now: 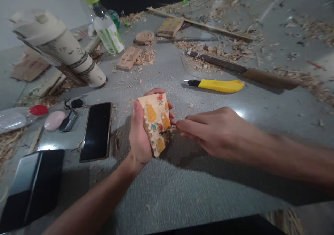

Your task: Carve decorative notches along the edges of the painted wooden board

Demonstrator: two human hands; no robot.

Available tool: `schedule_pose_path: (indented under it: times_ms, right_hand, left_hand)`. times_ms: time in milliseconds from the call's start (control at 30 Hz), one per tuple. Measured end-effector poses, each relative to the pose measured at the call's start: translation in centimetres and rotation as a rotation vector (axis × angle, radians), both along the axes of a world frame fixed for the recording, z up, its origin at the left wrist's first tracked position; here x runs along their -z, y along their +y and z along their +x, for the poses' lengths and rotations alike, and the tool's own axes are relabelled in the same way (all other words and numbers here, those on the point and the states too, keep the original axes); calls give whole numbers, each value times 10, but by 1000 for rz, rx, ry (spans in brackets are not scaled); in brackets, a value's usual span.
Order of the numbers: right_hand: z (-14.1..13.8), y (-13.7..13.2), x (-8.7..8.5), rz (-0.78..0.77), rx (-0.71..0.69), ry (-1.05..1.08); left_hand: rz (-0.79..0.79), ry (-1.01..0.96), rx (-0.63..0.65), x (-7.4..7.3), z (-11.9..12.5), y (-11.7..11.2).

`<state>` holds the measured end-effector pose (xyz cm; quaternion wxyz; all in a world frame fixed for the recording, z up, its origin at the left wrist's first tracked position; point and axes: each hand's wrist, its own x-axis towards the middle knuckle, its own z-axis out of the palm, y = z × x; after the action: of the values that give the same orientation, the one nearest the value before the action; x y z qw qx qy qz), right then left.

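Note:
My left hand is wrapped round a painted wooden block, its thumb along the left edge and fingertips showing past the right edge. The block's pale face carries orange shapes and small red and teal marks, and its left edge looks notched. In my right hand, closed in a pinch, is a thin paintbrush with a light handle and a dark tip. That tip meets the block's lower right face; at this size I cannot tell whether it is bristle. A yellow utility knife lies just beyond my right hand.
At left are a phone, a black case, a pink oval object and a leaning tumbler. Farther back stand a green-capped bottle, carved wood pieces and a painted block. A long file lies among wood shavings.

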<state>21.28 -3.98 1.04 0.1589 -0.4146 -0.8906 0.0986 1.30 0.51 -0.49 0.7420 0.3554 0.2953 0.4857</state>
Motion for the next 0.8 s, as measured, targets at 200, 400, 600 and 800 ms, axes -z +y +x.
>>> schedule_pose_path:
  times_ms: [200, 400, 600, 800]
  right_hand:
    - [0, 1, -2, 31, -26, -55]
    - [-3, 2, -3, -185, 8, 142]
    - [-2, -1, -5, -318, 106, 126]
    - [-2, 0, -5, -283, 74, 181]
  left_hand:
    - [-15, 9, -34, -1, 0, -2]
    - [11, 9, -26, -2, 1, -3]
    - [50, 13, 7, 0, -1, 0]
    - [23, 1, 47, 1, -2, 0]
